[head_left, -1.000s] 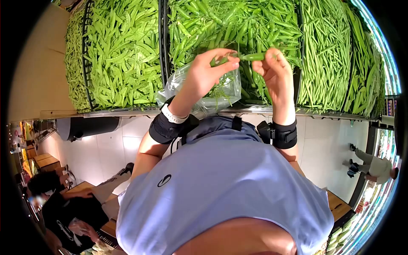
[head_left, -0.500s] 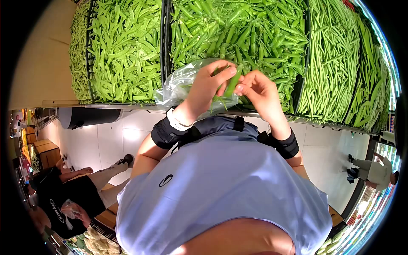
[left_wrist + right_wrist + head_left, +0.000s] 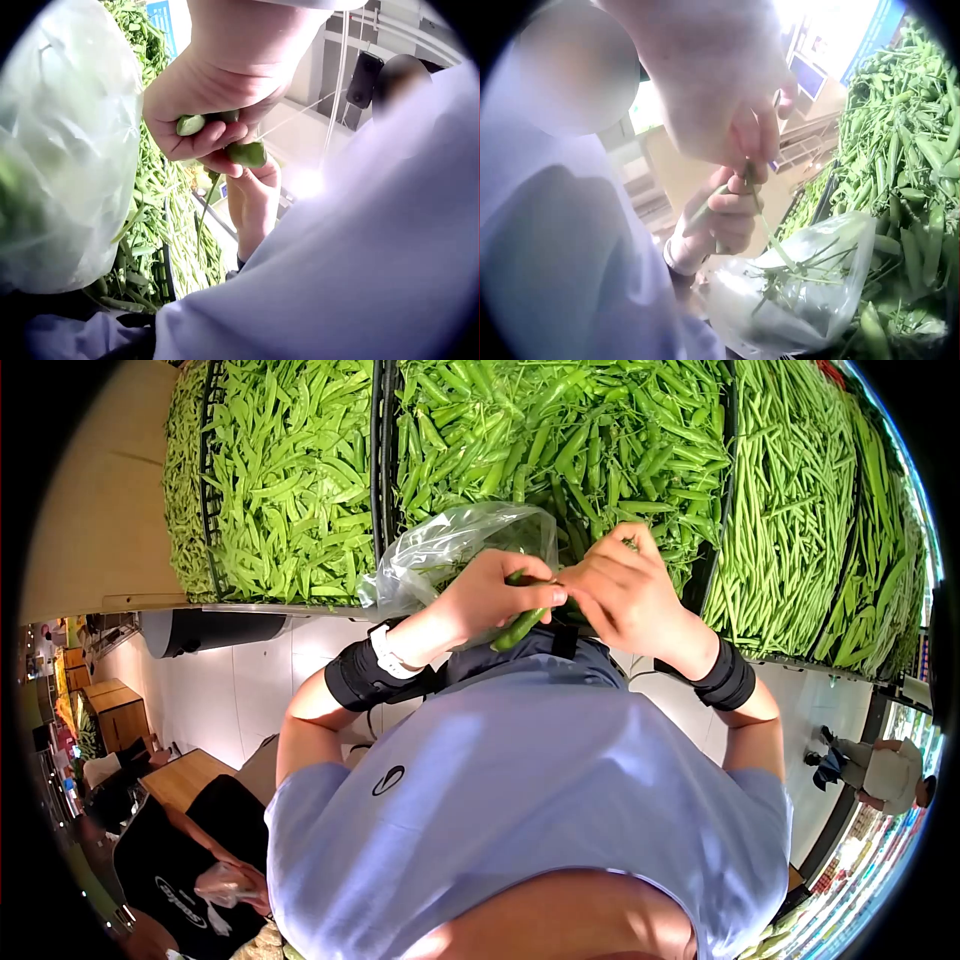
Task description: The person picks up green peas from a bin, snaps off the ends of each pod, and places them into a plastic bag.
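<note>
My left hand curls round green pea pods in front of my waist; in the left wrist view two pod ends poke out of its fingers. The right hand meets it at the fingertips, its thumb and finger pinching the stem end of a pod. A thin green stem hangs below the fingers in both wrist views. The clear plastic bag hangs by the left forearm, with stringy stems inside, seen in the right wrist view.
Ahead lies a bin of pea pods, with flat pods left of it and long beans right, split by black dividers. A metal edge runs along the front. People stand behind at lower left and far right.
Both hands have drawn down and back from over the bin towards my waist, with the pods still in the left. The right hand has turned, its fingertips now against the left's.
</note>
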Motion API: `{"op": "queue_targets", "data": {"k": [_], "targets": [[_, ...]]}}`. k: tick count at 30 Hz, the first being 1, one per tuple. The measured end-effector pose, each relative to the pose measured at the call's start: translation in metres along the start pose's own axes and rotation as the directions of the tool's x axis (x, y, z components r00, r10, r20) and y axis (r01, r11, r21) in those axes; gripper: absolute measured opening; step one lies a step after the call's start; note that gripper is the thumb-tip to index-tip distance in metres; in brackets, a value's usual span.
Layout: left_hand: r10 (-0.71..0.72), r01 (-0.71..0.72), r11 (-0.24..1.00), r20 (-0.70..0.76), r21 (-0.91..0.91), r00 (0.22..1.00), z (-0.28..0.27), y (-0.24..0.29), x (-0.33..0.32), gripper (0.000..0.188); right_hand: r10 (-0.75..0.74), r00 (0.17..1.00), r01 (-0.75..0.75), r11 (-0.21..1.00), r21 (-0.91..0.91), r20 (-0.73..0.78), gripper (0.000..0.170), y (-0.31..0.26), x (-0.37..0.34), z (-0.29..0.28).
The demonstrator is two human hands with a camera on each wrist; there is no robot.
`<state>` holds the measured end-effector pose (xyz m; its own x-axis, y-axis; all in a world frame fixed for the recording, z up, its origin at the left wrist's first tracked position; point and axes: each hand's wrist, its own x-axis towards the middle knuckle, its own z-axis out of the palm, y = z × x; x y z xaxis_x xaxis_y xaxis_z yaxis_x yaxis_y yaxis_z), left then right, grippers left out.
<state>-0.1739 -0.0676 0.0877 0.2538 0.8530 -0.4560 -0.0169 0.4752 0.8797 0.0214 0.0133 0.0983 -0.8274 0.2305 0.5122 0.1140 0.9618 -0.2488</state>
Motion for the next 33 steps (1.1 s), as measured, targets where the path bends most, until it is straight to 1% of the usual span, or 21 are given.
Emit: {"op": "queue_targets", "data": {"k": [3, 6, 7, 10, 11, 14, 15, 16, 17, 18, 19, 21, 22, 23, 26, 27, 29, 30, 31, 32, 33], "targets": [[-0.049, 0.048, 0.998, 0.032, 0.041, 0.998, -0.002, -0.004, 0.005, 0.019, -0.097, 0.994, 0.098, 0.994, -0.045, 0.041, 0.015, 0.002, -0.005, 0.007], [-0.091, 0.088, 0.994, 0.05, 0.066, 0.995, -0.004, -0.017, 0.013, 0.019, -0.144, 0.967, 0.141, 0.99, 0.033, 0.212, 0.023, 0.006, -0.012, 0.012], [-0.12, 0.112, 0.989, 0.086, 0.092, 0.989, -0.006, -0.017, 0.013, 0.018, -0.192, 0.964, 0.182, 0.981, 0.069, 0.183, 0.023, 0.007, -0.011, 0.014], [-0.197, 0.174, 0.973, 0.152, 0.152, 0.969, -0.008, -0.005, 0.011, 0.017, -0.364, 0.909, 0.316, 0.92, 0.23, 0.204, 0.015, 0.02, -0.007, 0.014], [-0.19, 0.155, 0.966, 0.165, 0.205, 0.968, -0.006, 0.004, 0.008, 0.017, -0.369, 0.911, 0.315, 0.91, 0.269, 0.184, 0.008, 0.022, -0.008, 0.017], [-0.056, -0.023, 0.943, 0.226, 0.332, 0.973, -0.013, 0.007, 0.009, 0.019, -0.397, 0.912, 0.353, 0.886, 0.3, 0.099, 0.007, 0.025, 0.001, 0.012], [0.073, -0.148, 0.938, 0.239, 0.314, 0.968, -0.014, 0.008, 0.008, 0.019, -0.37, 0.921, 0.304, 0.88, 0.365, 0.124, 0.009, 0.027, 0.004, 0.011], [0.089, -0.152, 0.915, 0.182, 0.374, 0.979, -0.011, 0.019, 0.002, 0.017, -0.336, 0.932, 0.259, 0.879, 0.4, 0.134, 0.01, 0.029, 0.006, 0.009], [0.288, -0.329, 0.813, 0.16, 0.48, 0.944, -0.011, 0.017, 0.001, 0.016, -0.304, 0.942, 0.215, 0.874, 0.435, 0.144, 0.01, 0.03, 0.008, 0.007], [0.476, -0.472, 0.667, 0.158, 0.577, 0.865, -0.012, 0.015, 0.0, 0.015, -0.273, 0.95, 0.172, 0.865, 0.472, 0.154, 0.011, 0.03, 0.011, 0.006], [0.541, -0.496, 0.527, 0.177, 0.69, 0.822, -0.012, 0.017, -0.003, 0.013, -0.216, 0.971, 0.129, 0.836, 0.534, 0.102, 0.008, 0.031, 0.012, 0.009], [0.691, -0.603, 0.187, 0.332, 0.775, 0.642, -0.019, 0.016, 0.0, 0.013, -0.151, 0.981, 0.046, 0.795, 0.605, 0.124, 0.007, 0.03, 0.015, 0.011], [0.732, -0.615, 0.009, 0.414, 0.788, 0.542, -0.023, 0.015, 0.0, 0.014, -0.123, 0.983, 0.006, 0.766, 0.642, 0.137, 0.006, 0.029, 0.015, 0.013], [0.716, -0.621, -0.152, 0.518, 0.769, 0.467, -0.026, 0.015, 0.0, 0.016, -0.096, 0.981, -0.047, 0.724, 0.688, 0.168, 0.006, 0.028, 0.016, 0.015], [0.559, -0.674, -0.32, 0.707, 0.665, 0.433, -0.034, 0.023, -0.005, 0.014, -0.065, 0.895, -0.303, 0.639, 0.707, 0.442, 0.006, 0.024, 0.015, 0.022], [0.522, -0.67, -0.349, 0.73, 0.654, 0.441, -0.036, 0.023, -0.007, 0.017, -0.087, 0.874, -0.335, 0.603, 0.724, 0.478, 0.006, 0.023, 0.017, 0.024], [0.447, -0.696, -0.324, 0.752, 0.641, 0.484, -0.037, 0.034, -0.012, 0.017, -0.115, 0.831, -0.407, 0.541, 0.736, 0.544, 0.008, 0.024, 0.025, 0.028], [0.407, -0.71, -0.307, 0.762, 0.633, 0.503, -0.036, 0.041, -0.016, 0.017, -0.154, 0.839, -0.376, 0.528, 0.762, 0.521, 0.009, 0.026, 0.028, 0.03], [0.425, -0.742, -0.212, 0.744, 0.636, 0.516, -0.034, 0.048, -0.016, 0.015, -0.166, 0.845, -0.366, 0.513, 0.776, 0.508, 0.009, 0.026, 0.029, 0.031], [0.372, -0.746, -0.12, 0.727, 0.655, 0.578, -0.037, 0.052, -0.017, 0.016, -0.181, 0.85, -0.356, 0.494, 0.793, 0.495, 0.009, 0.024, 0.03, 0.033], [0.362, -0.747, -0.013, 0.699, 0.665, 0.617, -0.038, 0.056, -0.018, 0.016, -0.176, 0.847, -0.362, 0.501, 0.786, 0.502, 0.008, 0.021, 0.033, 0.031]]}}
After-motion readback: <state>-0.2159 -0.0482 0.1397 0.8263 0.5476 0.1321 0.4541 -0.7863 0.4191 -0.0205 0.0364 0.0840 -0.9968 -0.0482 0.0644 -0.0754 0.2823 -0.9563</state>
